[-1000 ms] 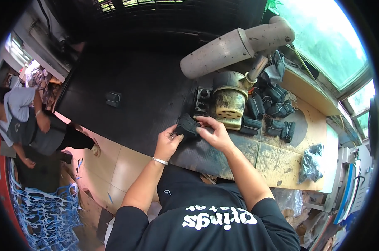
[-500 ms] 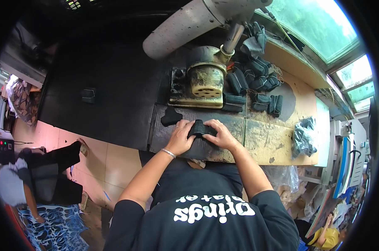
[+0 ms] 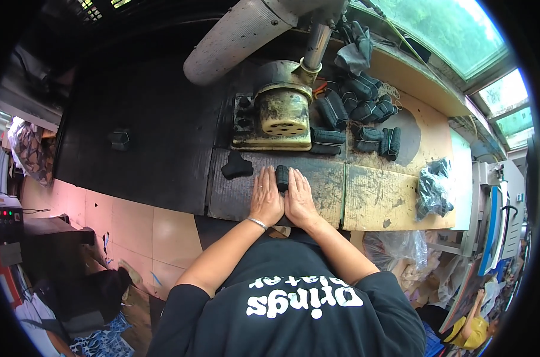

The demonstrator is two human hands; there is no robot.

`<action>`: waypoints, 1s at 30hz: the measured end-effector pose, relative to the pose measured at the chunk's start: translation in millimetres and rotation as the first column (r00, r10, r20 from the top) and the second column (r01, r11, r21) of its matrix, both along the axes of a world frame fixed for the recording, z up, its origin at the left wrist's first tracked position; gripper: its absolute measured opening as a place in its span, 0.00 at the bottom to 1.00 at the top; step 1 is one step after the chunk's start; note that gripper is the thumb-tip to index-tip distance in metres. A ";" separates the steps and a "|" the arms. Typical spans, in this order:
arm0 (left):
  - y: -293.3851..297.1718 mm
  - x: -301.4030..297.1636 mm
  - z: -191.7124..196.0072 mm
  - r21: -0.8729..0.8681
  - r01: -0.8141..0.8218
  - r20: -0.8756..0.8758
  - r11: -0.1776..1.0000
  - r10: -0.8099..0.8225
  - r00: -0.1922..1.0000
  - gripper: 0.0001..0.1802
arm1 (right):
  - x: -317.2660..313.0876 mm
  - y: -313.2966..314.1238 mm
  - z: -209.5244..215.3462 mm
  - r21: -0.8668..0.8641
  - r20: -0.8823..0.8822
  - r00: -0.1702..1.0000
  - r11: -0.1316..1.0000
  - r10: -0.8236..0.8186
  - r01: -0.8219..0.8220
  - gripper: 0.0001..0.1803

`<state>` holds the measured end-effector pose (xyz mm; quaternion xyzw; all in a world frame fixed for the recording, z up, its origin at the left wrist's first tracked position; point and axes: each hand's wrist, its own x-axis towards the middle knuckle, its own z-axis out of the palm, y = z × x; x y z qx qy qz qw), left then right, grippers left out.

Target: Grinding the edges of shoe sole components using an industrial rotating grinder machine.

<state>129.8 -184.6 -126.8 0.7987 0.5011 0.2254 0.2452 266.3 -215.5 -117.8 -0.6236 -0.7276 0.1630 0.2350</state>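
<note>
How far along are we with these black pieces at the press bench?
Done, it seems: several tied bundles of black pieces sit stacked beside the press machine. In hand: the left hand and right hand lie flat on the work board, flanking a small black stack. Left: one loose black piece lies on the board, and a black bag waits at the right.

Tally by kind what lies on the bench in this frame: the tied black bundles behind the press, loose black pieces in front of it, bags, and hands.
Tied black bundles behind and beside the press: about 7; the pile overlaps, so not exact
Small black stack between the hands: 1
Loose black piece: 1
Black bag: 1
Hands, left hand and right hand: 2
Total: about 12
</note>
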 end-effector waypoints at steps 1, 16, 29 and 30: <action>1.1 1.9 0.1 0.012 -0.021 -0.037 1.000 0.021 0.999 0.40 | -1.1 1.0 -1.6 0.009 0.003 1.000 1.000 -0.024 0.024 0.35; 2.9 21.1 4.5 -0.087 -0.118 -0.152 0.989 0.103 0.983 0.46 | 28.0 16.6 4.3 -0.049 -0.316 0.948 0.999 -0.026 0.011 0.36; 3.1 -22.4 48.1 -0.473 0.384 0.869 0.793 0.347 0.353 0.16 | -6.4 15.1 66.8 -0.175 -0.984 0.053 0.969 -0.168 -0.176 0.43; 5.2 -25.6 49.6 -0.454 0.372 0.878 0.810 0.333 0.345 0.17 | -10.5 17.0 65.4 -0.169 -0.985 0.048 0.969 -0.163 -0.178 0.43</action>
